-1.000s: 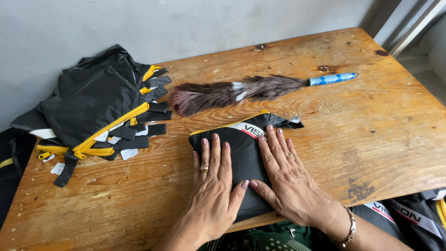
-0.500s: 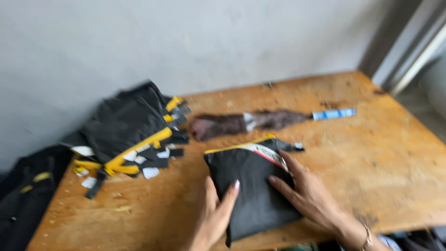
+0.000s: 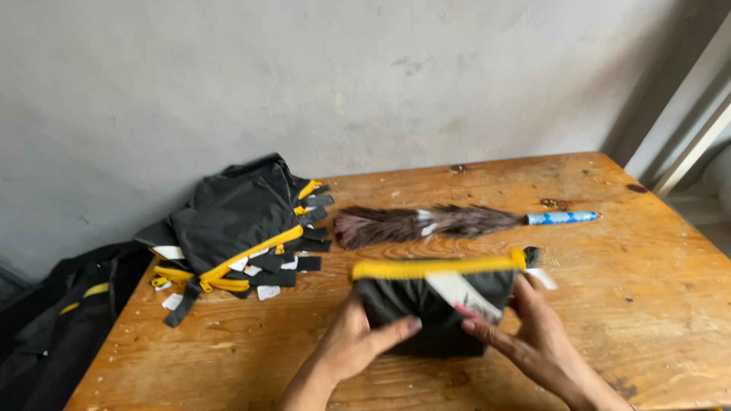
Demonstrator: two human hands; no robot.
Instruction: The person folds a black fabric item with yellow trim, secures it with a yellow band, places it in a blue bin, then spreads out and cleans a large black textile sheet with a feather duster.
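Both hands, left (image 3: 358, 342) and right (image 3: 533, 335), grip a folded black garment (image 3: 434, 304) lifted near the table's (image 3: 647, 304) front edge; keeping its yellow trim (image 3: 434, 268) level should hold the fold square.

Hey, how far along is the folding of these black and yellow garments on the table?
Done: a stack of folded garments lies at the table's left. In hand: the left hand and right hand hold one folded garment lifted off the wood. Left: more dark cloth hangs off the table's left end, apparently unfolded.
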